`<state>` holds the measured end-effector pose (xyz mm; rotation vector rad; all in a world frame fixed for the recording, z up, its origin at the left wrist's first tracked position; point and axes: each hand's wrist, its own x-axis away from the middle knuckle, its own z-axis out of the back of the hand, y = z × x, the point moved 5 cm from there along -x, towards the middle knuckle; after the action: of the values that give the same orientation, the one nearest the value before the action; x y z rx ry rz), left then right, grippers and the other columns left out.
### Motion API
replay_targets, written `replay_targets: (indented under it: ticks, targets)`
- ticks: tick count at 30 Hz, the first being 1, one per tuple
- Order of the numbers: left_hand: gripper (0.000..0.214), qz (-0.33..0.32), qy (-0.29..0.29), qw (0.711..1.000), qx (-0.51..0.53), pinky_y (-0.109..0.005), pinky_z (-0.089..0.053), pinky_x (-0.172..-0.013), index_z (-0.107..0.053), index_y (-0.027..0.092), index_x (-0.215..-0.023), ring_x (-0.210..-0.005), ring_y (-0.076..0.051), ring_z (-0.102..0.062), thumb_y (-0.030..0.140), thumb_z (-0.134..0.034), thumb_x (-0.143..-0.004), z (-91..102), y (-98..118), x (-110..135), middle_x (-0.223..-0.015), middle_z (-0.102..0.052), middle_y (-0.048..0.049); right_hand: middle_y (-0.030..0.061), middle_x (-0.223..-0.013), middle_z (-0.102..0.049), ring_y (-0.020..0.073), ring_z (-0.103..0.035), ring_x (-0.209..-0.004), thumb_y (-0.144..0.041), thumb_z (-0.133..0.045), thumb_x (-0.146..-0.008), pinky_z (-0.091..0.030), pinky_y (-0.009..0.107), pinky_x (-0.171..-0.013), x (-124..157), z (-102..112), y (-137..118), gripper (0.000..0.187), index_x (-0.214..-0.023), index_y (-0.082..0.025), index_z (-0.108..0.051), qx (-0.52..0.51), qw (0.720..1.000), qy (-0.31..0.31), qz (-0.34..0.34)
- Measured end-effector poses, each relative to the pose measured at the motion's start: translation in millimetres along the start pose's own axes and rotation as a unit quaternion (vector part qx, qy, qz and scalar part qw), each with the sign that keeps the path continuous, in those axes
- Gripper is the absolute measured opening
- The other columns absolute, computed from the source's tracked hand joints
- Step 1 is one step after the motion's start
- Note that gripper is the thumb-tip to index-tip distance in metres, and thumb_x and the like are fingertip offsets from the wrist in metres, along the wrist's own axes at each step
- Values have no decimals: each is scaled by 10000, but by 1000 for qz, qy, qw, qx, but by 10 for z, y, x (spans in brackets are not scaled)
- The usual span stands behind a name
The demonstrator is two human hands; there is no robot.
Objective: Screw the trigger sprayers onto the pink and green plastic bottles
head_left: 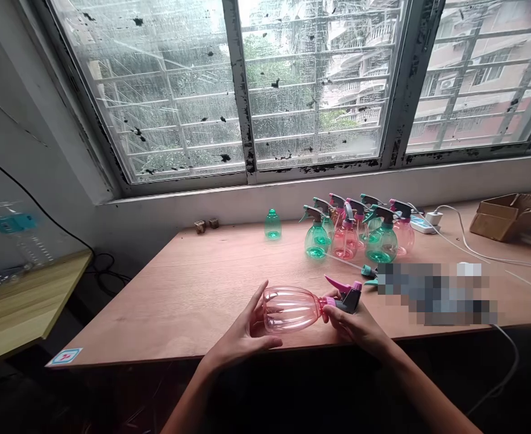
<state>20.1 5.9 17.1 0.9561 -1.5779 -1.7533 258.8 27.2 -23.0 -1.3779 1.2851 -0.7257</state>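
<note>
A clear pink spray bottle (291,309) lies on its side in the air, just over the front edge of the table. My right hand (349,322) is closed round its neck, by the pink collar and the black and pink trigger head (349,295). At the bottle's base, my left hand (242,331) is cupped with fingers spread; the thumb stretches below the bottle with a small gap. Some left fingertips are hidden behind the base, so contact there is unclear. The bottle looks empty.
Several green and pink spray bottles (345,241) stand together at the back. A green bottle without a trigger (273,226) stands left of them. A blurred-out object (432,295) with a cable lies right. There are a cardboard box (512,217), a power strip (423,224) and white cables.
</note>
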Motion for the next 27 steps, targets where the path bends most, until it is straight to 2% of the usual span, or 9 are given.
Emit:
replay_targets:
  ticks: [6, 10, 13, 15, 19, 23, 27]
  targets:
    - [890, 8, 6, 1000, -12, -522, -321, -1161, -234, 313, -1532, -1331, -292, -484, 224, -764, -823, 45, -28, -1, -1420, -495, -124, -13, -671, -642, 43, -366, -400, -412, -763, -824, -236, 178, -350, 12, -11, -13, 319, -893, -182, -552, 4, 1000, 0, -2]
    - [982, -1, 11, 1000, -18, -517, -316, -1163, -146, 374, -1542, -1356, -283, -454, 199, -776, -810, 58, -49, -3, -1418, -479, -106, -10, -671, -645, 46, -372, -410, -410, -756, -832, -232, 178, -358, 6, -18, -8, 307, -888, -181, -559, 10, 1000, -4, -1]
    - [1012, -6, 10, 1000, -17, -519, -328, -1155, -104, 363, -1551, -1332, -285, -485, 213, -777, -810, 57, -63, -3, -1366, -526, -110, -7, -668, -647, 44, -366, -413, -407, -755, -835, -219, 179, -363, 4, -23, 0, 303, -886, -178, -563, 12, 1000, -8, -2]
    - [1038, -4, 12, 1000, -16, -515, -333, -1155, -98, 362, -1552, -1348, -295, -471, 219, -793, -794, 58, -62, 1, -1402, -508, -115, -6, -673, -647, 44, -361, -413, -408, -754, -836, -211, 184, -361, 8, -24, 5, 301, -881, -179, -563, 13, 1000, -10, -2]
    - [929, 2, 17, 1000, -13, -511, -346, -1152, -183, 346, -1544, -1378, -310, -441, 254, -763, -824, 54, -26, 10, -1521, -410, -120, -8, -674, -644, 45, -344, -409, -412, -755, -833, -215, 194, -363, 16, -28, 17, 304, -896, -184, -564, 14, 1000, -12, -8]
    - [920, -4, 19, 1000, -12, -480, -316, -1177, -236, 385, -1523, -1405, -298, -406, 201, -780, -805, 41, 0, 9, -1593, -320, -67, -9, -681, -642, 46, -353, -410, -430, -752, -830, -209, 193, -362, 12, -31, 28, 314, -892, -190, -559, 15, 1000, -11, -15]
    - [982, -18, 17, 1000, -5, -473, -308, -1184, -141, 372, -1546, -1354, -272, -478, 190, -769, -813, 40, -26, 2, -1533, -421, -84, -8, -687, -646, 50, -370, -417, -431, -747, -835, -215, 189, -365, 8, -32, 27, 314, -909, -191, -559, 22, 1000, -11, -19]
